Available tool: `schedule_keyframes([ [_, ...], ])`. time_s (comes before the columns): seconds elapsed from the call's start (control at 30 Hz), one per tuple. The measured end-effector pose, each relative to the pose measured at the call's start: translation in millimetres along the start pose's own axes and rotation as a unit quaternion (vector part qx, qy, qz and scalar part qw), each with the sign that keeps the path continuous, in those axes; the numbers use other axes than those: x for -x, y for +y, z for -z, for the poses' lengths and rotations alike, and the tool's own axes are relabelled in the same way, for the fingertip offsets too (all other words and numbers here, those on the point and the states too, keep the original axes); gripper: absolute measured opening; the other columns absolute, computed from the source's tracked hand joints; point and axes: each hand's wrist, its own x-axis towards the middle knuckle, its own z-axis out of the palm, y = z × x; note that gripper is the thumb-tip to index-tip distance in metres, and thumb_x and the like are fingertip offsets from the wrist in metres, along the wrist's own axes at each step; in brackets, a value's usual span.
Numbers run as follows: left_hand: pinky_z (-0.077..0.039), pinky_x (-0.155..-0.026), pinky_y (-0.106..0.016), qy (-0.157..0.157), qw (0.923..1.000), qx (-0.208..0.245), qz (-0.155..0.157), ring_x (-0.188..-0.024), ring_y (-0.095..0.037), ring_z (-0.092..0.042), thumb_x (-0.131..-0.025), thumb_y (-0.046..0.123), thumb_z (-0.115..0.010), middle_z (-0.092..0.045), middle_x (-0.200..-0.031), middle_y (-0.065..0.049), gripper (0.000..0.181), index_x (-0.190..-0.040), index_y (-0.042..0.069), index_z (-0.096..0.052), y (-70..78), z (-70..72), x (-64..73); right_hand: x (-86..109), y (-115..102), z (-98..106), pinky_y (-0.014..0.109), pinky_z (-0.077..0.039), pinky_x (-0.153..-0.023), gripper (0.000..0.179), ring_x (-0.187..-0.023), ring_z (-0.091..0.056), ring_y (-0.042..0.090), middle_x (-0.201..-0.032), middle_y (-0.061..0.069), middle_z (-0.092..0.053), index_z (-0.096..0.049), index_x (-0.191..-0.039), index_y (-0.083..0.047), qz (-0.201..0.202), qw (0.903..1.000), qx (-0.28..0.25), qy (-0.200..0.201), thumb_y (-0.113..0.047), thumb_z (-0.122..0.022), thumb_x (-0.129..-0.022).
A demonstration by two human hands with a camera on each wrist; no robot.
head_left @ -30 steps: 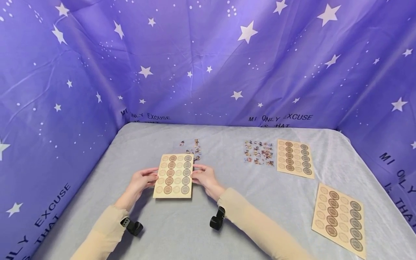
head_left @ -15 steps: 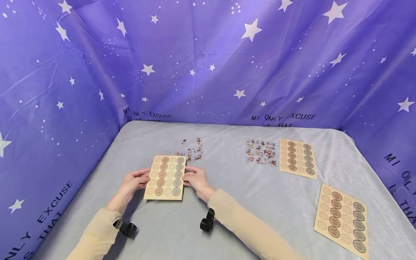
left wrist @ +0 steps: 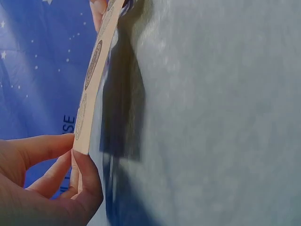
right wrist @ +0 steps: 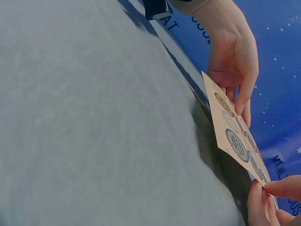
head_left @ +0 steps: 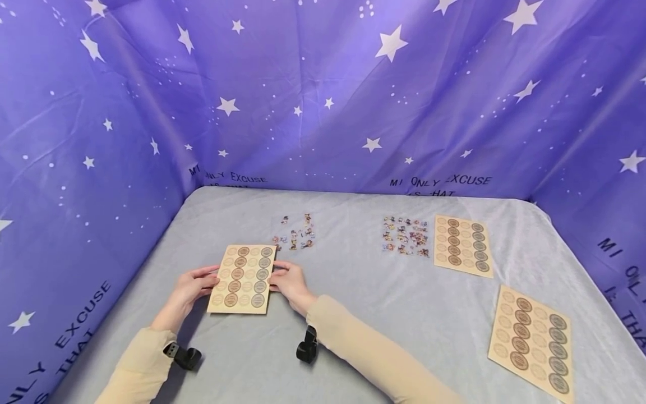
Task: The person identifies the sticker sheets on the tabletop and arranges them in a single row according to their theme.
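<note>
A tan sticker sheet (head_left: 241, 279) with columns of round brown, grey and pale seals is held up over the table, tilted, its shadow showing below in both wrist views. My left hand (head_left: 185, 289) pinches its left edge between thumb and fingers. At the opposite edge, my right hand (head_left: 291, 285) pinches it the same way. The left wrist view shows the sheet (left wrist: 94, 80) nearly edge-on, with the thumb and fingers of the left hand (left wrist: 51, 188) at its corner. Just behind it lies a clear sheet of small colourful figure stickers (head_left: 294, 238), partly covered by the held sheet.
Another clear sheet of figure stickers (head_left: 405, 235) lies at the back right, beside a tan seal sheet (head_left: 461, 247). A further tan seal sheet (head_left: 530, 342) rests at the right front. Purple star-patterned cloth (head_left: 323, 101) rises around the grey-blue covered table (head_left: 363, 292).
Both hands have carried the tan sticker sheet to the left and slightly nearer. More of the clear figure sticker sheet behind it now shows. The sheets on the right have stayed put.
</note>
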Motion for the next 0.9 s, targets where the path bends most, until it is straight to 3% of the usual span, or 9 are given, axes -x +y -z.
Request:
schedule_keyframes([
  [0.3, -0.05, -0.058, -0.019, 0.022, 0.9994, -0.019, 0.018, -0.066, 0.0, -0.058, -0.081, -0.001, -0.058, -0.062, -0.074, 0.012, 0.057, -0.13, -0.013, -0.032, 1.4, 11.9, -0.1, -2.8, 1.0, -17.7, 0.03, -0.054, -0.062, 0.046, -0.072, -0.063, 0.026, -0.08, 0.018, -0.061, -0.049, -0.119, 0.007, 0.005, 0.9999, -0.001, -0.009, 0.015, -0.053, -0.073],
  [0.53, -0.05, -0.058, -0.018, 0.035, 0.9985, -0.03, 0.03, -0.066, 0.001, -0.057, -0.081, 0.001, -0.058, -0.062, -0.074, 0.014, 0.056, -0.13, -0.011, -0.033, -1.3, 19.1, -1.3, -4.2, 6.6, -24.5, 0.027, -0.054, -0.058, 0.043, -0.065, -0.062, 0.019, -0.073, 0.012, -0.06, -0.052, -0.115, 0.006, 0.03, 0.9994, -0.004, -0.019, 0.015, -0.054, -0.073],
  [0.7, -0.049, -0.057, -0.018, 0.036, 0.9983, -0.035, 0.029, -0.065, 0.0, -0.057, -0.081, 0.0, -0.057, -0.062, -0.073, 0.013, 0.056, -0.129, -0.013, -0.033, -2.4, 22.0, -0.6, -1.3, 6.0, -29.3, 0.03, -0.054, -0.06, 0.046, -0.066, -0.063, 0.023, -0.075, 0.014, -0.06, -0.05, -0.117, 0.007, 0.002, 0.9996, -0.023, -0.014, 0.017, -0.052, -0.072],
  [0.9, -0.049, -0.056, -0.018, 0.041, 0.9977, -0.042, 0.036, -0.064, 0.0, -0.056, -0.081, 0.001, -0.057, -0.061, -0.071, 0.015, 0.056, -0.13, -0.012, -0.032, -4.2, 26.6, 2.0, 0.9, 8.9, -35.5, 0.031, -0.055, -0.058, 0.047, -0.064, -0.063, 0.026, -0.076, 0.016, -0.06, -0.049, -0.118, 0.009, 0.009, 0.9996, -0.023, -0.015, 0.018, -0.051, -0.072],
])
